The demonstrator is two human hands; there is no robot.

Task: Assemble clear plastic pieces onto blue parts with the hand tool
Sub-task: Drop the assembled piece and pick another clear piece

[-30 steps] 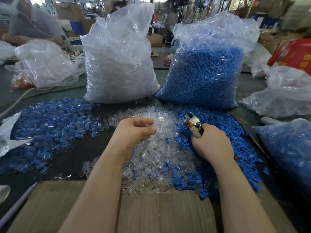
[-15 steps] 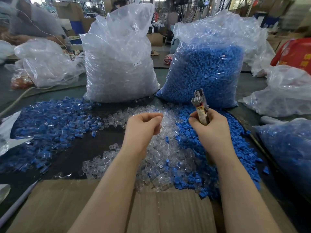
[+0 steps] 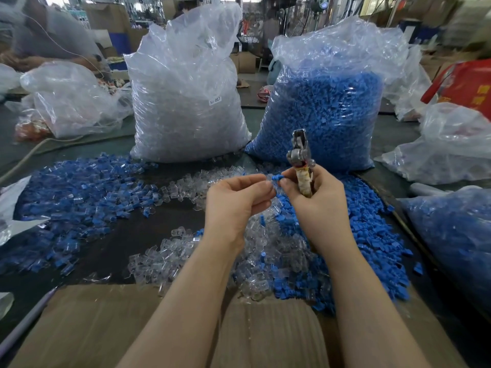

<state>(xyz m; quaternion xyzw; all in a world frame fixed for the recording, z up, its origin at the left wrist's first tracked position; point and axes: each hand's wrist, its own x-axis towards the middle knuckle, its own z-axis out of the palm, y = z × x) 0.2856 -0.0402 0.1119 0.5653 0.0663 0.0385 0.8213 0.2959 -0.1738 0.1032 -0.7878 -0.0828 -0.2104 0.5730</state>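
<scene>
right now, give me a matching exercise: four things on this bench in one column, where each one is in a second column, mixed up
Things
1. hand tool
2. blue part
3. bag of clear pieces
4. bag of blue parts

Places
A. standing at the back, left of the other tall bag
B. pinched between the fingertips of both hands
C. held upright in the right hand
D. standing at the back, right of the other tall bag

Pairs: 1-C, 2-B, 3-A, 4-D
</scene>
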